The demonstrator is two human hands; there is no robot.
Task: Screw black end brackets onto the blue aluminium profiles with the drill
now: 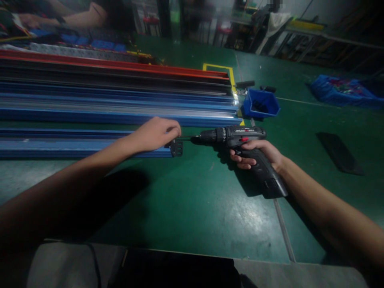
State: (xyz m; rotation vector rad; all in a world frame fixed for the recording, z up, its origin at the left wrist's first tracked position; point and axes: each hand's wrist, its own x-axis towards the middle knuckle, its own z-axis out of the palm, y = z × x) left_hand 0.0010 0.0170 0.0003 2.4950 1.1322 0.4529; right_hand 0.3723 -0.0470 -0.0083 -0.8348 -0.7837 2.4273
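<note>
My right hand [258, 154] was clamped round the grip of the drill [240, 138], which lay level above the green floor [195, 208], bit pointing left. The bit's tip met a small black bracket [177, 148] at the end of the nearest blue rail [75, 146]. My left hand [156, 134] sat on that rail end, fingers curled shut and pinching at the bracket's top, just left of the drill's chuck. So the bracket stood between my two hands, touching the left one and the bit.

Beyond the drill, more blue rails [120, 108] lay stacked side by side, with a red rail [120, 66] farthest back. Just behind the drill and to its right stood a blue bin [261, 104]. Right of the drill, well apart, a black strip [339, 152] lay flat. Far behind the rails, another person's arm [81, 18] rested on a bench.
</note>
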